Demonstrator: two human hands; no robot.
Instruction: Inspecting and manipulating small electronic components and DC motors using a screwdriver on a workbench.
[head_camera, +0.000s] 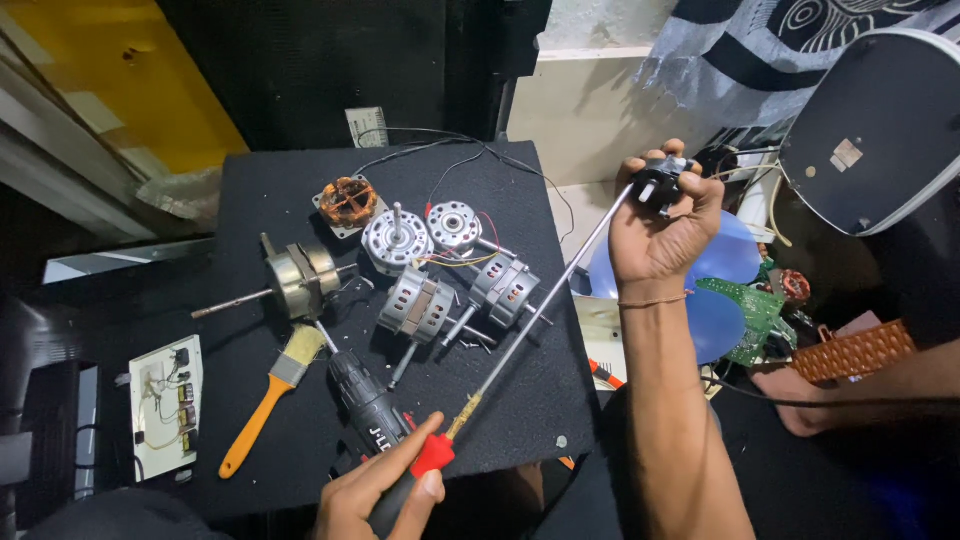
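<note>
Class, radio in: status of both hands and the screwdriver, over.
Left hand grips red-handled screwdriver. Right hand holds small black part on its tip. Motors beneath shaft, clear.

On the black surface (300, 180) lie five fan motors: one brass-coloured (300, 280), two round silver ones (395, 240) (455, 226), two ribbed grey ones (418, 305) (505, 288). One copper-wound stator (347, 202), one paintbrush (275, 390), one circuit board (165, 405), one black-handled screwdriver (365, 400), one long red-handled screwdriver (520, 335).
</note>
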